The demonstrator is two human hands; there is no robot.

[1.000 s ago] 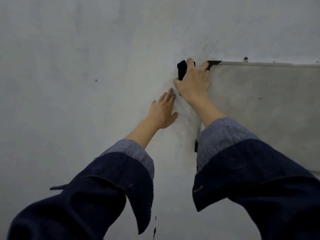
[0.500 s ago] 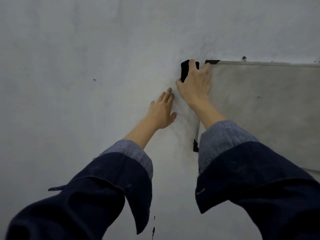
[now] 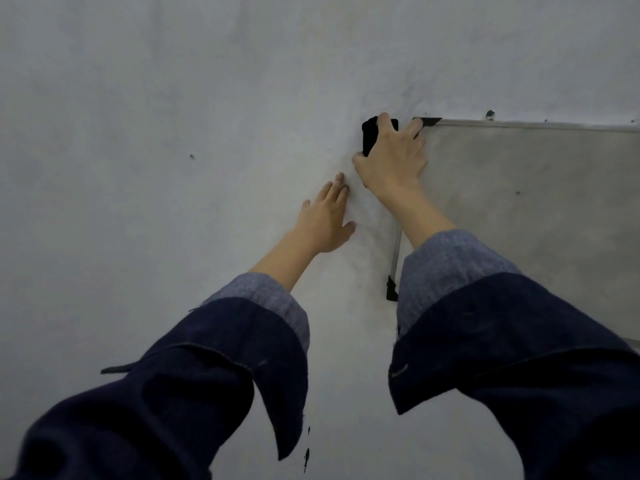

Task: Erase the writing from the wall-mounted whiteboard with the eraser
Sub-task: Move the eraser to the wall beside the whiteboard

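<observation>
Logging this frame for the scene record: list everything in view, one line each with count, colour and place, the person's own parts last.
whiteboard: one, grey-white surface with a thin metal frame and black corner caps, mounted on the wall at right; no writing can be made out on the visible part.
eraser: one, black, on the wall just left of the whiteboard's top left corner.
wall: one, off-white with small dark specks, fills the view.
screw: one, dark, just above the whiteboard's top edge.
dark drip marks: a few, black, low on the wall between the sleeves.
right hand: one, grips the eraser.
left hand: one, fingers straight, flat against the wall below the eraser.
sleeves: two, dark navy with paler blue turned-back cuffs, bottom of view.
</observation>
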